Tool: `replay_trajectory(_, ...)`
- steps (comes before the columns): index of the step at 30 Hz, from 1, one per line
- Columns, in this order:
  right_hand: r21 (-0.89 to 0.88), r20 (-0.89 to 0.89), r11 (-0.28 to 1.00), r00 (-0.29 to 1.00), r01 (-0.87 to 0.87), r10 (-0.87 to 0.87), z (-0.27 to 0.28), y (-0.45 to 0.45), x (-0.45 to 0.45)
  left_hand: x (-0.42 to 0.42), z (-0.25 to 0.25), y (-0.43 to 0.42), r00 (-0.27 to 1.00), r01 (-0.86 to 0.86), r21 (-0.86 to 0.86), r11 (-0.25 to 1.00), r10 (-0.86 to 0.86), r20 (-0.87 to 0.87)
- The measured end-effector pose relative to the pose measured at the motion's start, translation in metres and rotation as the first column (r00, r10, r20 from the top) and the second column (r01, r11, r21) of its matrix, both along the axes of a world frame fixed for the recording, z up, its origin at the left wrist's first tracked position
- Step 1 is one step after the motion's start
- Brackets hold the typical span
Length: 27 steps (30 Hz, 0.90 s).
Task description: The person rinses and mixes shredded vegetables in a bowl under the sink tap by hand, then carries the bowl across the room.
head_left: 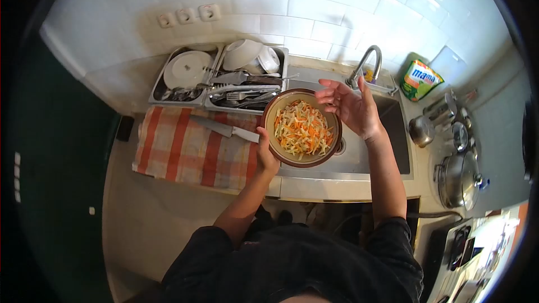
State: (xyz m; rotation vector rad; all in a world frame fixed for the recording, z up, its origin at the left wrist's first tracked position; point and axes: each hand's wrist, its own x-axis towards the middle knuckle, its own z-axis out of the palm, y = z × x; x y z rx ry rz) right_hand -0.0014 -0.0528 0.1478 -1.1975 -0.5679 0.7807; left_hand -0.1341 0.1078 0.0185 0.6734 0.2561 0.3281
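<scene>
My left hand (268,156) grips the left rim of a tan bowl with a brown edge (303,163), thumb at the rim and the other fingers hidden beneath. Shredded cabbage and carrot (303,128) lie inside the bowl. It is held over the left part of the steel sink (351,163). At the bowl's upper right, my right hand (359,111) is raised with fingers apart and nothing in it; I cannot tell whether its fingertips touch the rim. A white-handled knife (220,128) lies just left of my left hand.
An orange-and-white checked cloth (188,154) lies under the knife. Behind it, metal trays (150,100) hold plates, bowls and cutlery. A curved faucet (375,56) stands behind the sink. A green detergent pouch (422,80) and a lidded pot (457,179) are at the right.
</scene>
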Motion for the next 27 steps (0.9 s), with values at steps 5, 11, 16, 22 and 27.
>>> replay_trajectory(5,0.189,-0.107,0.965,0.974,-0.179,0.202,0.011,-0.003,-0.027,-0.03,0.011,-0.018,0.995,-0.096,0.024,0.995,0.096,-0.012)
replay_trajectory(11,-0.477,0.796,0.879,0.412,-0.024,0.443,0.019,-0.005,-0.056,-0.06,0.022,-0.035,0.988,-0.156,0.059,0.986,0.156,-0.002)
replay_trajectory(16,-0.213,0.584,0.926,0.719,-0.313,0.377,0.027,0.004,-0.067,-0.074,0.017,-0.032,0.976,-0.217,0.053,0.975,0.217,0.011)
replay_trajectory(22,0.003,0.329,0.884,0.835,-0.468,0.441,0.002,0.044,-0.056,-0.096,0.029,-0.011,0.962,-0.27,-0.016,0.963,0.27,0.033)
replay_trajectory(27,0.113,0.315,0.837,0.818,-0.535,0.48,0.013,0.119,-0.09,-0.129,0.017,0.04,0.936,-0.344,-0.005,0.939,0.344,0.077)
